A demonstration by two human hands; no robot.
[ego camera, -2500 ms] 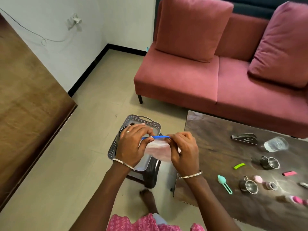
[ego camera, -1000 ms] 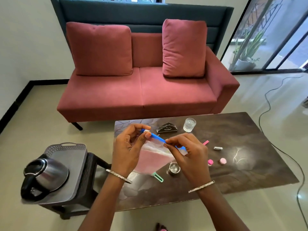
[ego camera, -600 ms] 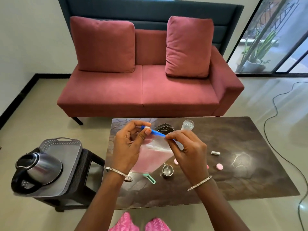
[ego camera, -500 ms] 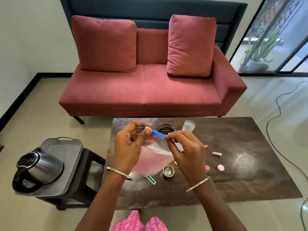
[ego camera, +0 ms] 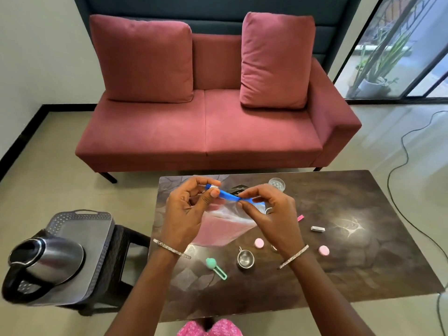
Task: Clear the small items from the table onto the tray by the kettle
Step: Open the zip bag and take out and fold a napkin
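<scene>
Left hand (ego camera: pixel 186 214), right hand (ego camera: pixel 271 214): both pinch the blue top edge of the clear pouch (ego camera: pixel 218 230), held above the bench (ego camera: pixel 339 275). Below the right hand, on the bench: steel cup (ego camera: pixel 245 258), pink disc (ego camera: pixel 259 243), mint clip (ego camera: pixel 215 267). Well left of the left hand: tray (ego camera: pixel 80 219) bearing the kettle (ego camera: pixel 46 260).

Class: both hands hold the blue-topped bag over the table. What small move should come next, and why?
Probably ease the blue strip open: left hand and right hand both pinch it, and the steel cup lies on the table.
</scene>
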